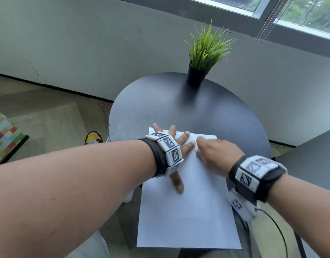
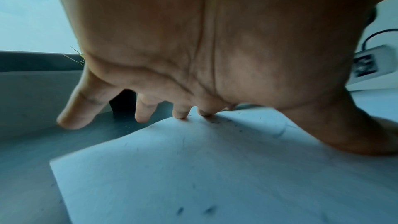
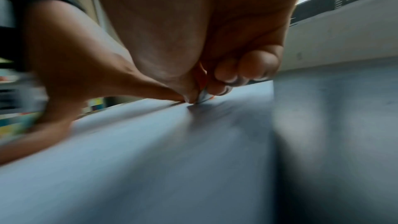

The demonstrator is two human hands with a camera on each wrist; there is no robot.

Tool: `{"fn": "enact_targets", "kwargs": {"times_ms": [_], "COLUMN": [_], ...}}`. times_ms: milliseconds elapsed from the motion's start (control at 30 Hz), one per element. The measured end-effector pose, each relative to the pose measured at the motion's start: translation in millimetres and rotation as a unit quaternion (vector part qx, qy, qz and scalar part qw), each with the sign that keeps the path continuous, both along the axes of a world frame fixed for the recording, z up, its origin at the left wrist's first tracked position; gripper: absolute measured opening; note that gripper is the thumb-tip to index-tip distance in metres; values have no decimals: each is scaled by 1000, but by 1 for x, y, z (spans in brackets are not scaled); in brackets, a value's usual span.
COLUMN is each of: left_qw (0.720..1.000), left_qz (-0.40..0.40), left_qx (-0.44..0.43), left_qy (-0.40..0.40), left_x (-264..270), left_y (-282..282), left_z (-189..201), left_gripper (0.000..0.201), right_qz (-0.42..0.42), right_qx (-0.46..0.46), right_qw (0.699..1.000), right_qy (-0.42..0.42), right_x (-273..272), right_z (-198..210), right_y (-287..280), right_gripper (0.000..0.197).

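Observation:
A white sheet of paper (image 1: 188,211) lies on a round dark table (image 1: 179,105), its long side running toward me. My left hand (image 1: 179,144) presses flat on the sheet's far left part, fingers spread and thumb stretched back; the left wrist view shows the left hand (image 2: 193,48) with fingertips on the paper (image 2: 193,168). My right hand (image 1: 212,151), blurred, pinches a small white eraser-like piece (image 1: 196,148) against the paper just right of the left fingertips. In the right wrist view, thumb and curled fingers of the right hand (image 3: 193,40) clamp the piece (image 3: 203,97). Dark specks dot the sheet.
A grass-like plant (image 1: 205,53) in a black pot (image 1: 195,75) stands at the table's far edge, near the wall. A second dark surface (image 1: 313,155) sits to the right. A yellow shoe (image 1: 93,137) and a multicoloured block (image 1: 4,135) are on the floor at left.

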State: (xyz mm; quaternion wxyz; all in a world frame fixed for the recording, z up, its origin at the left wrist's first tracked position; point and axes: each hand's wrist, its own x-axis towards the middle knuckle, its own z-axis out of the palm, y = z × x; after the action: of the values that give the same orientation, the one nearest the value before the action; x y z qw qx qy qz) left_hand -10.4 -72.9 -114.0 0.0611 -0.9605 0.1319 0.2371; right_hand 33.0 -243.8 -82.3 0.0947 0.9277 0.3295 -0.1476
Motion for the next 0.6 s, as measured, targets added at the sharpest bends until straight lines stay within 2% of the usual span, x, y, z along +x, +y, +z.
{"fn": "enact_targets", "kwargs": {"times_ms": [100,200,267,333,433,600], "left_qw": [1000,1000,1000,1000,999,999], "left_qz": [3,12,12,10,16,27], "left_qx": [0,-7,-10,-5,7,-10], "left_qy": [8,17,19,29,43,46], "left_x": [0,-2,0,1,1,-2], "left_y": [-3,-3,-3,-5,-10,-8], "left_z": [3,1,1,5,11,18], "left_gripper": [156,157,158,157,154,153], "right_qz": [-68,-25,21,1,-77,-40], "right_qx": [6,-1,-16,-20,-11,20], "right_qw": [997,999,1000,1000,996,998], "right_qy": [-28,-29,-11,-18,-34,-36], "right_x": [29,7,-15,-8,25,21], "right_z": [5,4,1,0,3,-2], "right_y": [3,6,2,-2,-8,-16], "right_gripper": [17,10,14,11,16,18]}}
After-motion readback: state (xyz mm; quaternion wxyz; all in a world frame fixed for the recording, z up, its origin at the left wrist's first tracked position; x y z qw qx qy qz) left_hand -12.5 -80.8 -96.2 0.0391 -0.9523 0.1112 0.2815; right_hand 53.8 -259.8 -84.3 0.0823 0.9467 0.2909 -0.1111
